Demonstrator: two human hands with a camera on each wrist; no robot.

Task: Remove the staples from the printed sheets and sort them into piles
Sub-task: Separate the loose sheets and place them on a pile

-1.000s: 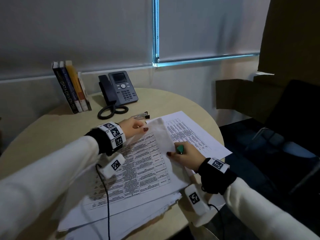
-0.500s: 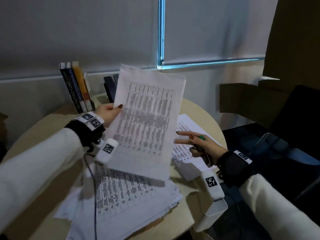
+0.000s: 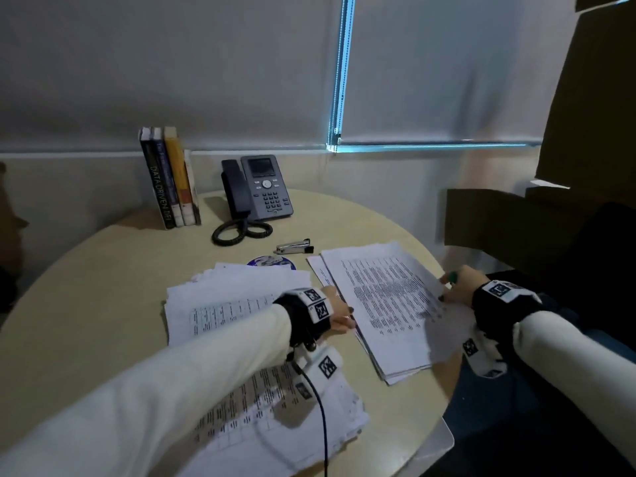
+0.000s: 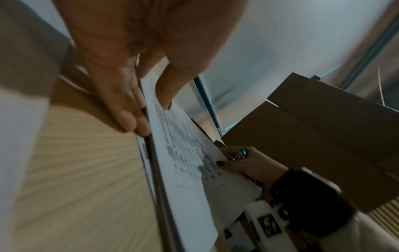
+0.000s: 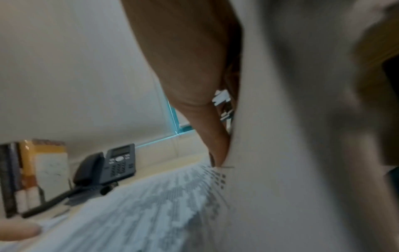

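A printed sheet (image 3: 385,301) lies on top of the right-hand pile (image 3: 395,363) of papers on the round table (image 3: 103,287). My left hand (image 3: 339,315) pinches the sheet's left edge, thumb (image 4: 166,88) on top and fingers (image 4: 129,119) underneath. My right hand (image 3: 457,287) is at the sheet's right edge with its thumb (image 5: 218,150) on the paper, and it holds a green-handled staple remover (image 3: 453,277) in its curled fingers. A bigger, untidy pile of printed sheets (image 3: 237,304) lies to the left, partly under my left arm.
A stapler (image 3: 292,246) and a round blue disc (image 3: 272,262) lie behind the piles. A desk phone (image 3: 261,191) and several upright books (image 3: 170,177) stand at the back. Cardboard boxes (image 3: 499,222) stand right of the table.
The sheet my left hand held up half a second ago has come down onto the right pile. My right hand has moved to its right edge.
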